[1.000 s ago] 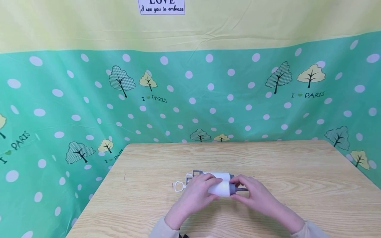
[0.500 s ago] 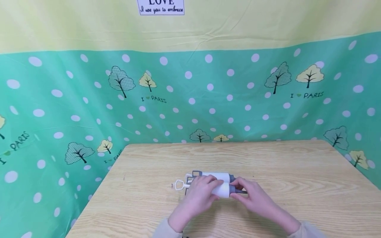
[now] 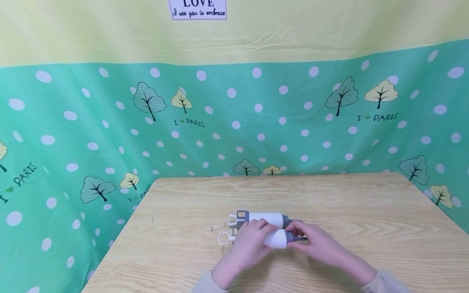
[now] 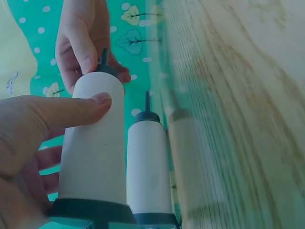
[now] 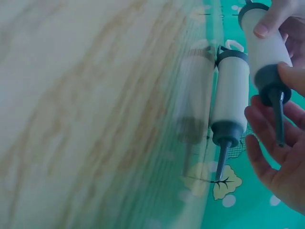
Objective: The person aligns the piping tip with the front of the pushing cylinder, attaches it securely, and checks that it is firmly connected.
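My left hand [image 3: 250, 242] grips the white barrel of a large plastic syringe [image 3: 277, 239], thumb across it in the left wrist view. The syringe has a grey collar, a long grey nozzle [image 5: 278, 117] pointing right and a white ring-ended plunger handle [image 3: 224, 238] at the left. At the nozzle end, my right hand [image 3: 320, 246] holds the grey collar between thumb and fingers. A matching second syringe [image 3: 266, 219] lies on the table just behind, nozzle also to the right. The left hand covers part of the held barrel.
The wooden table [image 3: 176, 260] carries both syringes near its middle. A tiny dark piece [image 3: 211, 228] lies left of the plunger rings. Behind the table hangs a green and yellow curtain [image 3: 205, 154] with trees and dots.
The held syringe has come toward the person, opening a gap from the second one. Both hands have moved with it, keeping hold. The second syringe stays in place.
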The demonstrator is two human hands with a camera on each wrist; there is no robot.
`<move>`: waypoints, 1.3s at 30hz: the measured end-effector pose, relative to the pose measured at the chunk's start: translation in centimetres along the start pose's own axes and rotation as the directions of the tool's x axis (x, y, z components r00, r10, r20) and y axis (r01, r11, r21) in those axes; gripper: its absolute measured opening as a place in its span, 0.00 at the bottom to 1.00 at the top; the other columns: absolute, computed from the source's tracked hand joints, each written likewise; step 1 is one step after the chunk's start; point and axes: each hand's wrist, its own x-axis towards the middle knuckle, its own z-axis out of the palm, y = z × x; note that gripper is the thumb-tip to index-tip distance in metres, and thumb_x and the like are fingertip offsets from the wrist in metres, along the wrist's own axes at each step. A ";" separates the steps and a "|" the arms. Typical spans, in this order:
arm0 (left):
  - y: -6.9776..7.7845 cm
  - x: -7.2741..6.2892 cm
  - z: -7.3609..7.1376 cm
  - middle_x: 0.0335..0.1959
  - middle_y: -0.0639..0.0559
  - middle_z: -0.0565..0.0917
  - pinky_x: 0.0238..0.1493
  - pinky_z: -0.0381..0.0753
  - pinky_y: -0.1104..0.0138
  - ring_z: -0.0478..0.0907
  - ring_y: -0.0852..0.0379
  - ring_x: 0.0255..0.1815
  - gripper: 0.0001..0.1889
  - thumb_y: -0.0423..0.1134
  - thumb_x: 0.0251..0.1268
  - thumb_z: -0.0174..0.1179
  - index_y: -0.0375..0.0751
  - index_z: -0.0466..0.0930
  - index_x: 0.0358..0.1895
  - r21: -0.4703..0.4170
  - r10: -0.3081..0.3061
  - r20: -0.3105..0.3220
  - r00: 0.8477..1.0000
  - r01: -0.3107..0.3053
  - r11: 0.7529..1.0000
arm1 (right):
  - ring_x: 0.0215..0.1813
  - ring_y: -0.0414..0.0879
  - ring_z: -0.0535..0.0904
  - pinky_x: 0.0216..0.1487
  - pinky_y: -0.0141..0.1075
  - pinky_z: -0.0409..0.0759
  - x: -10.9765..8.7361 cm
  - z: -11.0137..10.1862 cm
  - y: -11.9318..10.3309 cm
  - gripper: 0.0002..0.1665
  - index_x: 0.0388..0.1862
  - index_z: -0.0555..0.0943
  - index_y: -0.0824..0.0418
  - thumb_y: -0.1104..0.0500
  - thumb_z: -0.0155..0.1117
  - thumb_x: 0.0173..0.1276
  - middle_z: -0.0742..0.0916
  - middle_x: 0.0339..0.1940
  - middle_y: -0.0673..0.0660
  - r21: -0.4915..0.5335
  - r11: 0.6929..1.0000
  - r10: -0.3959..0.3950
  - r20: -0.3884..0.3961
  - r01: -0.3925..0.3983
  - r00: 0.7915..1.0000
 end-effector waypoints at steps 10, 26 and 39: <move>0.6 0.3 1.0 0.39 0.60 0.79 0.39 0.72 0.70 0.74 0.63 0.38 0.24 0.46 0.36 0.71 0.53 0.79 0.44 0.007 -0.016 0.091 0.996 0.016 1.000 | 0.36 0.30 0.75 0.34 0.30 0.75 -0.1 -0.4 0.4 0.14 0.37 0.76 0.45 0.45 0.66 0.53 0.79 0.33 0.37 -0.141 0.990 -0.013 0.066 0.022 0.998; 0.7 0.1 1.7 0.38 0.61 0.79 0.41 0.73 0.70 0.75 0.64 0.37 0.25 0.49 0.33 0.73 0.53 0.79 0.43 -0.049 -0.043 0.169 0.985 0.052 0.997 | 0.38 0.31 0.76 0.37 0.31 0.77 -0.2 -0.3 0.9 0.15 0.38 0.76 0.49 0.49 0.68 0.52 0.80 0.34 0.37 -0.132 0.991 -0.011 0.163 0.033 0.986; 0.6 -0.4 1.6 0.41 0.58 0.80 0.43 0.74 0.70 0.75 0.62 0.40 0.26 0.49 0.35 0.72 0.49 0.79 0.45 -0.061 -0.034 0.152 0.988 0.043 0.997 | 0.38 0.31 0.76 0.37 0.30 0.76 -0.3 -0.1 1.1 0.16 0.39 0.77 0.49 0.46 0.67 0.52 0.81 0.34 0.37 -0.127 0.992 0.013 0.172 0.009 0.985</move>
